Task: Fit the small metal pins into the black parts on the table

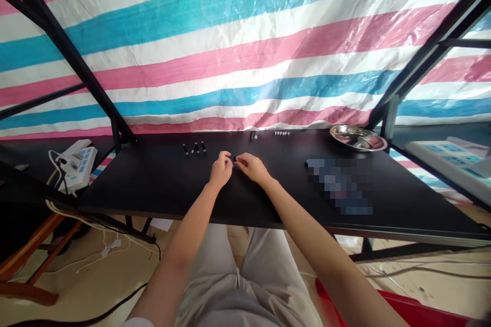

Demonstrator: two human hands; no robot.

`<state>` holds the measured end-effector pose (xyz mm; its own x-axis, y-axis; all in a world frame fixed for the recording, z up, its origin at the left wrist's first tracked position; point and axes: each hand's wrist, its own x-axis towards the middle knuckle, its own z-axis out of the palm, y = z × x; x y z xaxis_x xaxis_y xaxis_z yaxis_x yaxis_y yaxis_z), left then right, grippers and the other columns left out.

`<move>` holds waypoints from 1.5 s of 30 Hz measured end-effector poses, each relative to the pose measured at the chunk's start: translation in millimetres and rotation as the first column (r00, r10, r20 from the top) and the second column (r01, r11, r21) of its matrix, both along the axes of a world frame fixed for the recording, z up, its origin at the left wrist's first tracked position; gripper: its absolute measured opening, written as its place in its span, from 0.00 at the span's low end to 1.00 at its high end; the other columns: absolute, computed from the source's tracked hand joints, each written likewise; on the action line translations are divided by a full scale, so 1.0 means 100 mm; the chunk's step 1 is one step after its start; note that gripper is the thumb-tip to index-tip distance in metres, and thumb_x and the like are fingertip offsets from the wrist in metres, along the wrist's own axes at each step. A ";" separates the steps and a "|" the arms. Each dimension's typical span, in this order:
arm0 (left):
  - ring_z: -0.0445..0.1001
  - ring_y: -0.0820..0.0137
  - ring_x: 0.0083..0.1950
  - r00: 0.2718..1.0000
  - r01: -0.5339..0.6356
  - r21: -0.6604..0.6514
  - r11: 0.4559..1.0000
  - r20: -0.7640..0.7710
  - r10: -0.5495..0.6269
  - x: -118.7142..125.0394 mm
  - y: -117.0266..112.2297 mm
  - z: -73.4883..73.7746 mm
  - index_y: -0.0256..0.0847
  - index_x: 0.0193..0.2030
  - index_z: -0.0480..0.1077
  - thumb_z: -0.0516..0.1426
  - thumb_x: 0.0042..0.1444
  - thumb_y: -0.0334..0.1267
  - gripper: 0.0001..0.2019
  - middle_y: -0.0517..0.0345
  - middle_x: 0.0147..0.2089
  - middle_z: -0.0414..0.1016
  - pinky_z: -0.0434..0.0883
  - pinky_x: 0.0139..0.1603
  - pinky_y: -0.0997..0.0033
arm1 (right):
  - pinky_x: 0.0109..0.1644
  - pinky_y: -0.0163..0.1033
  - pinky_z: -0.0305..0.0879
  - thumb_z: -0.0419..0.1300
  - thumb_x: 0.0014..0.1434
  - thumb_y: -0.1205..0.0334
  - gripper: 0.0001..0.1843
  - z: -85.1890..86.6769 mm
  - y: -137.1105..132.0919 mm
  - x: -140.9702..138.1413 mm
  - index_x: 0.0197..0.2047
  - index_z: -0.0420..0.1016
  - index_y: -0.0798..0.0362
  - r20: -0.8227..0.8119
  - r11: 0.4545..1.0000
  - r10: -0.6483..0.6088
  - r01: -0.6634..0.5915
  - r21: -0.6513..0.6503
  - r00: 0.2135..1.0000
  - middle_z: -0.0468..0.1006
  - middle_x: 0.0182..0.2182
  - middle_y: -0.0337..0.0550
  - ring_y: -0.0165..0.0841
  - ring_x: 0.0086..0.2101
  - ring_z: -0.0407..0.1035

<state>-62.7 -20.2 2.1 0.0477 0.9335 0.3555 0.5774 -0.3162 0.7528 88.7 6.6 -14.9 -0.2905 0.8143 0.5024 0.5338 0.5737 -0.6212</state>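
My right hand (251, 167) pinches a small black piece (235, 159) between thumb and fingertips, just above the black table. Close beside it, my left hand (221, 170) has its fingers curled together at the left end of that piece; whether it grips anything is too small to tell. To the left lie several short black cylinders (185, 149) with pale ends, some standing a little apart from the others. Behind my hands are a small dark piece (251, 135) and a shiny clear or silver piece (256, 135). Farther right is a row of tiny silver parts (282, 134).
A round steel dish (378, 144) sits at the back right of the table (146, 184). Nearer lies a pixelated dark item (337, 186). Power strips (82, 168) with cables are on the left. Black frame posts (92, 82) and a striped sheet (245, 61) stand behind.
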 end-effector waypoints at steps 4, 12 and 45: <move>0.68 0.75 0.26 0.993 -0.071 0.029 0.997 -0.088 0.074 -0.01 -0.01 0.03 0.41 0.43 0.61 0.48 0.52 0.26 0.13 0.63 0.28 0.70 0.64 0.35 0.75 | 0.32 0.37 0.62 0.56 0.51 0.52 0.13 -0.02 0.19 0.08 0.32 0.71 0.54 -0.180 0.973 -0.214 0.194 -0.125 0.960 0.72 0.23 0.40 0.31 0.24 0.64; 0.65 0.76 0.24 0.993 -0.046 0.020 0.999 -0.111 0.048 -0.03 0.00 0.01 0.42 0.42 0.64 0.48 0.51 0.27 0.12 0.63 0.28 0.70 0.63 0.32 0.76 | 0.37 0.37 0.62 0.57 0.49 0.58 0.08 0.05 0.70 0.36 0.29 0.71 0.54 0.003 0.857 -0.466 0.452 -0.246 0.885 0.76 0.27 0.43 0.33 0.30 0.69; 0.71 0.71 0.32 0.938 0.056 0.023 0.998 -0.342 -0.045 -0.03 -0.05 0.10 0.42 0.39 0.70 0.49 0.53 0.30 0.11 0.57 0.32 0.73 0.66 0.37 0.73 | 0.38 0.37 0.63 0.58 0.52 0.62 0.08 -0.07 1.08 0.36 0.36 0.73 0.54 0.231 0.814 -0.484 0.531 -0.235 0.844 0.77 0.33 0.46 0.35 0.34 0.70</move>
<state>-65.8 -25.2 12.0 0.2185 0.9150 0.3391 0.7805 -0.3724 0.5021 124.5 115.0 -21.7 0.1502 0.9649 0.2154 0.8013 0.0088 -0.5983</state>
